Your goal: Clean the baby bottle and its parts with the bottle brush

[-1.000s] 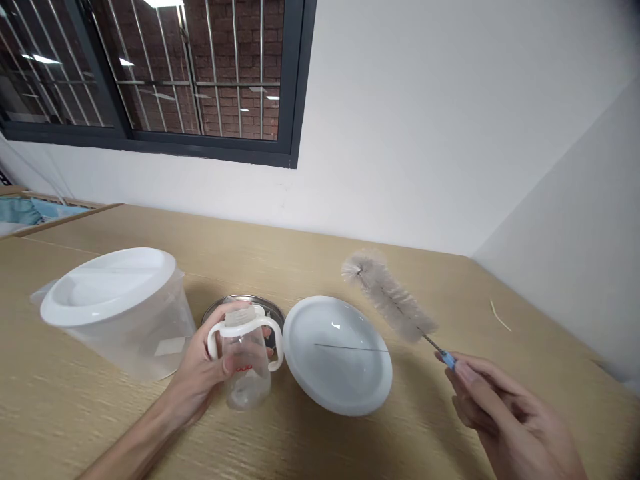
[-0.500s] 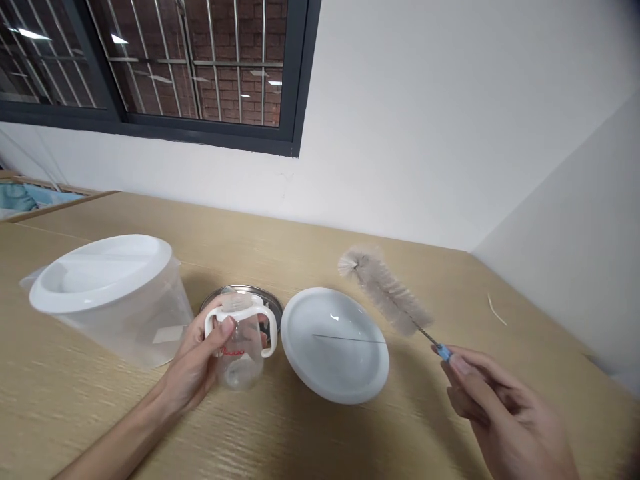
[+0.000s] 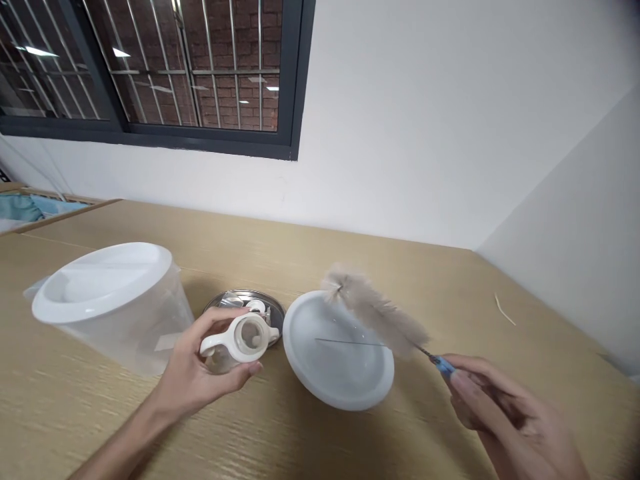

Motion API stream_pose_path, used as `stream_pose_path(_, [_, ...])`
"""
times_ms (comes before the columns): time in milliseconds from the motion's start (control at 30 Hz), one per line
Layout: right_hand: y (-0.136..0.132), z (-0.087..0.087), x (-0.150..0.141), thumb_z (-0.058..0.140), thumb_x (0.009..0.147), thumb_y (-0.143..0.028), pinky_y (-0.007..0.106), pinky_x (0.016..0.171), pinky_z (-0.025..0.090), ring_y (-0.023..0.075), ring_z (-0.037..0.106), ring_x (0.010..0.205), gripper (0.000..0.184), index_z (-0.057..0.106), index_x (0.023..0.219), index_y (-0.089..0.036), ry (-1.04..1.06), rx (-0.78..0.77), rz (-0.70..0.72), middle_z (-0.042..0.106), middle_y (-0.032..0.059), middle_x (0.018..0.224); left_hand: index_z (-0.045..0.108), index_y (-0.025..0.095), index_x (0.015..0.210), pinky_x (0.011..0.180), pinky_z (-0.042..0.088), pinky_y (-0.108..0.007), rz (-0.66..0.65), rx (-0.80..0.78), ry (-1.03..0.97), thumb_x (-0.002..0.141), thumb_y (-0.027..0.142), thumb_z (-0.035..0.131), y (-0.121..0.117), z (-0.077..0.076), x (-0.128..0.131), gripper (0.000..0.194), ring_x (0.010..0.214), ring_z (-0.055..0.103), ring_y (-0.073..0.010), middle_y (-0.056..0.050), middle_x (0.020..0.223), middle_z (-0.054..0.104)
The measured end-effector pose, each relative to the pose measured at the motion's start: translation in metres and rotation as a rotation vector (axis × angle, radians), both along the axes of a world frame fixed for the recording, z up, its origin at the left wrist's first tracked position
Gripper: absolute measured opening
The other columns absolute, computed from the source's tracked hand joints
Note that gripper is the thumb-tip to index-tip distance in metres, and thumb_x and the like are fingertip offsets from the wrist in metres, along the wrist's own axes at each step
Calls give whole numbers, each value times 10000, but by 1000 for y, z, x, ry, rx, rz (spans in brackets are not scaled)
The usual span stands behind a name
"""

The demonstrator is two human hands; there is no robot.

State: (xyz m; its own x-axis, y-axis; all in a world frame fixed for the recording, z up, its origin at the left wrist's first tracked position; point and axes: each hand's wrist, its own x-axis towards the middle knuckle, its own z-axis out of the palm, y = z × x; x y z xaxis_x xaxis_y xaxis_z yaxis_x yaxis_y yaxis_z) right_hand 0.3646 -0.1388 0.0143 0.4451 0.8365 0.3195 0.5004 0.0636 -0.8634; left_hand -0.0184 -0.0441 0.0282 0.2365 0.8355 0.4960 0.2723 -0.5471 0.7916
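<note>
- Head view: the left hand has just tipped the bottle, so its uncapped mouth faces the wearer; half a second ago its side and red lettering showed.
- The left fingers are closed around the bottle, the thumb along its lower side and the others above and behind; the thumb lay across the front before.
- The bottle is held up in the air, in front of the metal plate and to the left of the bowl.
- The right hand pinches the blue grip of the brush between thumb and index finger, the other fingers curled in.
- The brush head has swung a little left and nearer the wearer; its tip now overlaps the far rim of the bowl in view. Whether the two touch cannot be told.
- For the work in hand, this seems to count: the mouth is open to the brush, and the gap between them is smaller. The bristles are still outside the bottle, well apart from it.
- The bowl and metal plate, with small white parts on it, appear unmoved, as does the lidded tub beside the left hand.
</note>
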Motion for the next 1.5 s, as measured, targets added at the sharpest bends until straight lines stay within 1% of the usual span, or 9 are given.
stream_pose_path(100, [-2,7,-13,763,757,-586,235,572,550,203,679,686,378,773,847,-220,-6,-48,26,745,58,809,655,306,1310,943,540,-410,-44,296,175,736,124,851,9,-1,-6,633,1079,702,-294,-77,1205,764])
stream_pose_path(200, [-6,14,-30,738,783,-576,219,578,534,181,664,676,337,771,799,-241,-1,-79,55,737,32,786,588,301,1416,955,537,-421,-118,424,285,772,82,807,17,-3,-10,714,1115,682,-290,-92,1247,752])
stream_pose_path(333, [-8,18,-43,754,771,-563,222,536,516,175,652,646,313,781,796,-252,-10,-81,112,733,22,760,555,290,1453,956,542,-419,-160,427,311,803,83,784,17,-5,-10,720,1145,664,-288,-99,1248,746])
stream_pose_path(467, [-7,15,-45,754,792,-527,223,492,508,195,688,672,275,802,820,-258,-38,-62,179,756,43,802,532,295,1472,993,532,-441,-189,392,320,807,71,780,12,-7,-7,744,1217,626,-301,-106,1317,714])
stream_pose_path(733, [-8,14,-38,725,857,-442,229,580,563,167,664,602,160,817,879,-314,-269,-39,350,727,10,728,544,282,1487,983,548,-440,-220,374,388,860,110,748,6,-3,-9,682,1222,619,-308,-113,1361,699])
stream_pose_path(900, [-6,15,-30,693,901,-348,202,496,511,134,609,516,128,809,936,-309,-391,-39,501,679,-12,653,503,282,1519,1007,532,-456,-245,380,474,911,131,694,5,-8,-8,655,1254,597,-317,-112,1388,683])
stream_pose_path(1133, [-6,19,-28,727,883,-313,186,571,550,133,679,607,108,803,959,-319,-396,12,492,750,-17,761,483,280,1533,1031,529,-468,-245,371,470,908,125,687,0,-10,-8,675,1280,582,-328,-116,1407,666])
stream_pose_path(1367, [-6,16,-28,703,898,-390,258,664,615,208,754,754,191,826,1004,-288,-355,-78,474,805,51,888,432,261,1566,1032,524,-495,-263,435,508,929,127,651,-2,-7,-7,687,1261,590,-339,-137,1405,665])
stream_pose_path(1500, [-8,17,-33,696,888,-444,274,645,611,218,741,752,239,838,990,-280,-264,-127,422,803,60,877,381,245,1592,1022,512,-514,-273,463,519,921,84,627,-3,-7,-7,733,1263,580,-348,-148,1413,656])
